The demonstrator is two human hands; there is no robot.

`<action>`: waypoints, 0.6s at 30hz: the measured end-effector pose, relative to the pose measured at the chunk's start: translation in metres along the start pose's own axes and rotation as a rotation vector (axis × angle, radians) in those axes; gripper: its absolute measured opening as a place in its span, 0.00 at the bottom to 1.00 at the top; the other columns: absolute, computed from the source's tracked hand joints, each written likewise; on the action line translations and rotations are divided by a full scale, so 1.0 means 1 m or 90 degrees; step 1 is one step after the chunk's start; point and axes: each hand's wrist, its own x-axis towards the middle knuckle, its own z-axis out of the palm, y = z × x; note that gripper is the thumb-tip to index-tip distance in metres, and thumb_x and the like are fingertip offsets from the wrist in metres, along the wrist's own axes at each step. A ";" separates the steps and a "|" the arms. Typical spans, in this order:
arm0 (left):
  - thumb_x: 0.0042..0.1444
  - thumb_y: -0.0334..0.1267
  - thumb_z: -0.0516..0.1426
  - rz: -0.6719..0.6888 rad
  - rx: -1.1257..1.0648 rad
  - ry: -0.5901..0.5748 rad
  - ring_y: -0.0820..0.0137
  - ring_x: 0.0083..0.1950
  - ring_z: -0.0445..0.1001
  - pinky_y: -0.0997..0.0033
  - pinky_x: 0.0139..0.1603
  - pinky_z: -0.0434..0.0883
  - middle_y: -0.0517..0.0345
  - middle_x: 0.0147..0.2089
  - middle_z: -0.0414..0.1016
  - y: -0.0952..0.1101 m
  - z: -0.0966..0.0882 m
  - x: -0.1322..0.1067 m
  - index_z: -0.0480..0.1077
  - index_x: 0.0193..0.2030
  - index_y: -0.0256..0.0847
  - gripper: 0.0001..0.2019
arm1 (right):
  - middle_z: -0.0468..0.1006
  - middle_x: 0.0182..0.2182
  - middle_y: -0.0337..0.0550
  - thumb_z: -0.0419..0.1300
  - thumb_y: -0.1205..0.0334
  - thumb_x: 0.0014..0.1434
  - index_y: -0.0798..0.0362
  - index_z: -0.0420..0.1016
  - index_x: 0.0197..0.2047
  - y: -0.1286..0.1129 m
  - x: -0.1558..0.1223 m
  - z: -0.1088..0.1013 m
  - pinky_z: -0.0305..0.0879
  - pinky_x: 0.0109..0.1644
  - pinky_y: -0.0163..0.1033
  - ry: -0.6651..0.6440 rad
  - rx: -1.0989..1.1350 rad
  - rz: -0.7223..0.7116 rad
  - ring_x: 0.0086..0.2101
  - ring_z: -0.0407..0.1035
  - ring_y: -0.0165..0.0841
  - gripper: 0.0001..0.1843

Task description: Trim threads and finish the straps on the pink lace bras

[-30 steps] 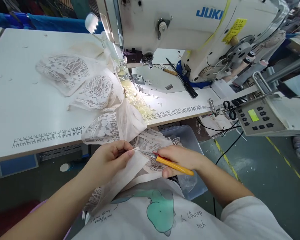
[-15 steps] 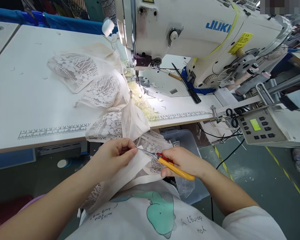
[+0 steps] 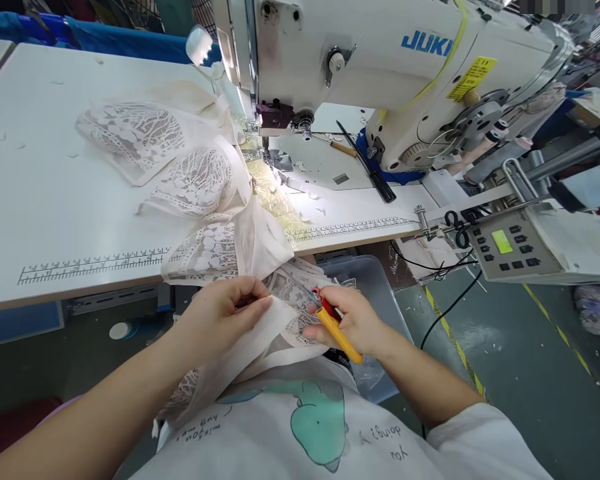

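Pale lace fabric pieces [image 3: 200, 180] trail from the sewing machine over the table edge and down to my lap. My left hand [image 3: 233, 307] pinches the corner of a plain cream fabric band [image 3: 267, 327] between thumb and fingers. Just to the right, my right hand [image 3: 353, 320] is closed around scissors [image 3: 337, 331] with one orange and one red handle. Their blades point up and left over the lace, apart from the pinched corner and partly hard to see. More lace hangs below both hands.
The white JUKI sewing machine [image 3: 370, 73] stands beyond my hands, its lamp lit. A screwdriver with a black handle [image 3: 383, 187] lies by its base. Below the table edge sits a translucent plastic bin [image 3: 380, 293]. A control panel [image 3: 517, 243] juts out at right.
My right hand has drawn the scissors slightly back and turned them, so the blade tips have left the pinched corner. My left hand keeps its pinch. The view has shifted a little.
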 end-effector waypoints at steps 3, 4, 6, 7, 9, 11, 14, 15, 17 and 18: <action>0.48 0.48 0.52 0.006 0.037 0.005 0.75 0.20 0.58 0.78 0.18 0.57 0.62 0.18 0.64 0.001 0.001 0.001 0.68 0.25 0.40 0.14 | 0.54 0.16 0.32 0.58 0.38 0.44 0.52 0.54 0.19 -0.013 0.005 0.011 0.47 0.21 0.30 0.020 0.017 -0.021 0.19 0.49 0.24 0.26; 0.48 0.48 0.52 0.009 0.043 0.003 0.75 0.21 0.60 0.77 0.19 0.58 0.61 0.20 0.66 0.001 0.001 0.001 0.69 0.26 0.39 0.14 | 0.53 0.16 0.32 0.57 0.38 0.44 0.52 0.54 0.19 -0.015 0.007 0.014 0.47 0.21 0.30 0.026 0.011 -0.025 0.19 0.48 0.24 0.26; 0.48 0.47 0.51 0.015 0.048 -0.002 0.74 0.24 0.62 0.77 0.21 0.60 0.59 0.23 0.69 0.001 0.001 0.000 0.69 0.27 0.39 0.13 | 0.52 0.16 0.31 0.57 0.38 0.44 0.52 0.53 0.19 -0.017 0.010 0.019 0.47 0.21 0.30 0.038 -0.009 -0.028 0.18 0.47 0.24 0.27; 0.48 0.47 0.51 0.016 0.047 -0.003 0.73 0.24 0.62 0.77 0.22 0.60 0.59 0.24 0.69 0.001 0.001 0.000 0.69 0.27 0.39 0.13 | 0.52 0.15 0.31 0.57 0.38 0.44 0.52 0.53 0.19 -0.017 0.011 0.020 0.47 0.21 0.30 0.048 -0.016 -0.031 0.18 0.47 0.23 0.27; 0.49 0.47 0.51 0.013 0.041 -0.004 0.74 0.23 0.61 0.77 0.21 0.59 0.60 0.23 0.68 0.000 0.001 -0.001 0.68 0.26 0.39 0.14 | 0.53 0.16 0.31 0.56 0.39 0.45 0.52 0.53 0.19 -0.016 0.012 0.021 0.47 0.21 0.30 0.076 -0.019 -0.043 0.18 0.47 0.24 0.25; 0.49 0.48 0.51 0.010 0.030 -0.007 0.76 0.21 0.59 0.77 0.20 0.57 0.62 0.20 0.65 -0.001 0.001 -0.002 0.67 0.26 0.39 0.14 | 0.55 0.16 0.32 0.56 0.42 0.46 0.52 0.53 0.19 -0.016 0.011 0.020 0.47 0.21 0.30 0.104 -0.018 -0.055 0.19 0.49 0.24 0.24; 0.50 0.48 0.51 0.013 0.016 -0.020 0.77 0.20 0.57 0.78 0.19 0.56 0.64 0.18 0.62 -0.004 0.002 -0.002 0.67 0.26 0.40 0.14 | 0.55 0.16 0.32 0.56 0.46 0.47 0.52 0.51 0.19 -0.015 0.010 0.020 0.47 0.21 0.29 0.094 -0.027 -0.060 0.19 0.50 0.23 0.22; 0.50 0.47 0.51 0.018 0.015 -0.019 0.77 0.20 0.56 0.78 0.19 0.56 0.64 0.19 0.62 -0.005 0.002 -0.002 0.68 0.27 0.40 0.13 | 0.55 0.16 0.32 0.56 0.48 0.47 0.52 0.51 0.19 -0.015 0.010 0.021 0.46 0.21 0.29 0.084 -0.034 -0.060 0.18 0.49 0.23 0.21; 0.50 0.45 0.50 0.029 0.026 -0.014 0.77 0.20 0.57 0.78 0.19 0.56 0.64 0.19 0.63 -0.008 0.002 -0.001 0.68 0.27 0.40 0.12 | 0.53 0.16 0.32 0.56 0.52 0.47 0.52 0.51 0.19 -0.013 0.009 0.024 0.44 0.20 0.29 0.074 -0.059 -0.074 0.18 0.47 0.23 0.19; 0.50 0.44 0.50 0.036 0.039 -0.006 0.77 0.20 0.58 0.78 0.19 0.57 0.64 0.19 0.64 -0.009 0.003 -0.001 0.68 0.27 0.39 0.12 | 0.52 0.15 0.31 0.56 0.54 0.47 0.52 0.50 0.18 -0.011 0.009 0.026 0.44 0.20 0.29 0.073 -0.077 -0.091 0.18 0.46 0.23 0.18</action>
